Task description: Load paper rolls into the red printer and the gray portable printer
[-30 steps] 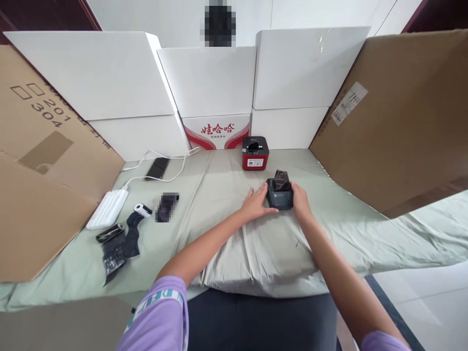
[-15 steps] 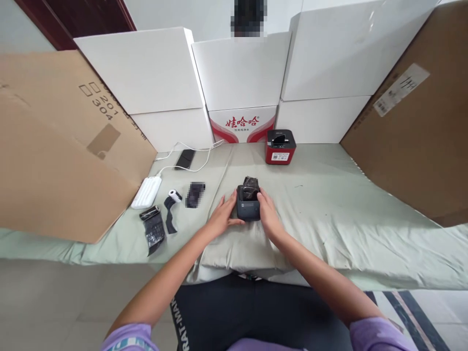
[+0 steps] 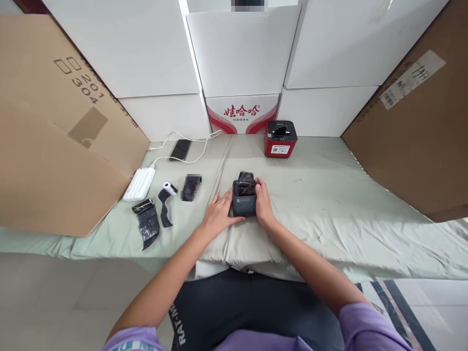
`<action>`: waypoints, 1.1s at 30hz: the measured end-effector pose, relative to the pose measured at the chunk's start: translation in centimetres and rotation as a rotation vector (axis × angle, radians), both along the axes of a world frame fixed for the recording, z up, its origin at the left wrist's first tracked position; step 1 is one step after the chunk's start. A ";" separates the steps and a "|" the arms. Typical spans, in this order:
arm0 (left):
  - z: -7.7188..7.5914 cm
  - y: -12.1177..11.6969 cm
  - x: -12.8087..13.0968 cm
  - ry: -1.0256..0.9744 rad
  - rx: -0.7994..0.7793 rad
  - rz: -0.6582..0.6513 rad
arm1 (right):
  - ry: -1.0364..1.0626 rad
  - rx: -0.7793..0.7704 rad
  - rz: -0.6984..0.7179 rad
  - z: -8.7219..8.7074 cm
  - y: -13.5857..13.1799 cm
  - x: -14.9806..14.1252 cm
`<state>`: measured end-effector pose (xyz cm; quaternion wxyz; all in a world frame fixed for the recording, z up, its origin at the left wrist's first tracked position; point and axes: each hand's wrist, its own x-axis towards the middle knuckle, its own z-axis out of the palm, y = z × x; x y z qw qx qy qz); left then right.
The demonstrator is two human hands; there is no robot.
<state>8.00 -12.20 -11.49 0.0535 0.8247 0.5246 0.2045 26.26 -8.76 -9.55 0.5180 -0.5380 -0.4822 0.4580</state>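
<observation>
A small dark grey box-shaped label printer [image 3: 244, 206] sits on the cloth before me, with crinkled black film [image 3: 246, 184] standing up out of its top. My left hand [image 3: 218, 210] rests against its left side, thumb reaching along the bottom front edge. Against the right side, my right hand [image 3: 263, 204] is pressed with its fingers together. Between them the two hands hold the printer. To the left lie a partly unrolled roll of dark film with a white core [image 3: 169, 188], a wider roll of black film [image 3: 146, 222] and a blurred-out dark item [image 3: 190, 187].
A red and black box-shaped device [image 3: 281, 140] stands at the back right. At the left are a white power bank [image 3: 139, 184], a white cable [image 3: 175, 160] and a dark phone [image 3: 180, 150]. White boxes [image 3: 241, 53] and brown cardboard panels [image 3: 44, 122] wall in the cloth-covered surface [image 3: 329, 195].
My view has tipped downward. My right thumb, earlier over the printer's top edge, now lies along its right side. The left hand stays at the left side.
</observation>
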 end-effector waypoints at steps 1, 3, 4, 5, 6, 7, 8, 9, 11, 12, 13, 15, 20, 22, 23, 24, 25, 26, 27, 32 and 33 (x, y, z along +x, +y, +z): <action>0.0 0.1 0.0 0.004 -0.005 -0.001 | -0.004 -0.002 -0.001 -0.1 0.0 0.0; 0.2 0.2 0.0 0.018 -0.019 -0.007 | -0.012 -0.011 -0.003 -0.2 0.0 0.0; 0.3 0.3 0.1 0.026 -0.025 -0.007 | -0.015 -0.014 -0.001 -0.2 0.1 0.0; 0.4 0.4 0.1 0.036 -0.031 -0.005 | -0.015 -0.013 0.001 -0.3 0.2 0.0; 0.5 0.4 0.2 0.044 -0.037 -0.003 | -0.013 -0.006 0.004 -0.5 0.3 0.0; 0.6 0.3 0.2 0.050 -0.041 0.002 | -0.008 0.003 0.008 -0.7 0.4 0.1; 0.7 0.3 0.3 0.053 -0.045 0.010 | -0.002 0.015 0.012 -0.9 0.6 0.1; 0.7 0.2 0.4 0.054 -0.049 0.019 | 0.007 0.026 0.018 -1.1 0.8 0.3; 0.8 0.0 0.6 0.049 -0.057 0.041 | 0.040 0.032 0.034 -1.6 1.3 0.6; 0.8 -0.1 0.6 0.043 -0.059 0.054 | 0.057 0.025 0.050 -1.8 1.6 0.9; 0.9 -0.2 0.7 0.035 -0.062 0.064 | 0.071 0.015 0.067 -1.9 1.9 1.1; 1.0 -0.2 0.6 0.013 -0.070 0.077 | 0.081 -0.001 0.102 -2.1 2.4 1.6; 1.2 0.2 0.2 -0.092 -0.127 0.076 | 0.120 0.045 0.140 -1.5 2.5 2.0; 1.2 0.3 0.0 -0.149 -0.162 0.082 | 0.133 0.087 0.125 -1.0 2.4 2.1; 1.3 0.4 -0.1 -0.174 -0.179 0.091 | 0.119 0.111 0.117 -0.6 2.4 2.1; 1.3 0.4 -0.1 -0.194 -0.197 0.106 | 0.092 0.128 0.111 -0.3 2.4 2.2; 1.4 0.5 -0.2 -0.210 -0.217 0.127 | 0.056 0.136 0.108 0.2 2.6 2.3; 1.5 0.5 -0.2 -0.220 -0.240 0.151 | 0.016 0.133 0.107 0.6 2.9 2.4; 1.5 0.5 -0.2 -0.227 -0.261 0.175 | -0.026 0.123 0.104 1.0 3.4 2.5; 1.6 0.5 -0.4 -0.238 -0.269 0.178 | -0.197 0.043 0.025 2.4 6.8 2.1; 1.6 0.5 -0.4 -0.238 -0.261 0.167 | -0.216 0.032 0.007 2.6 7.5 1.9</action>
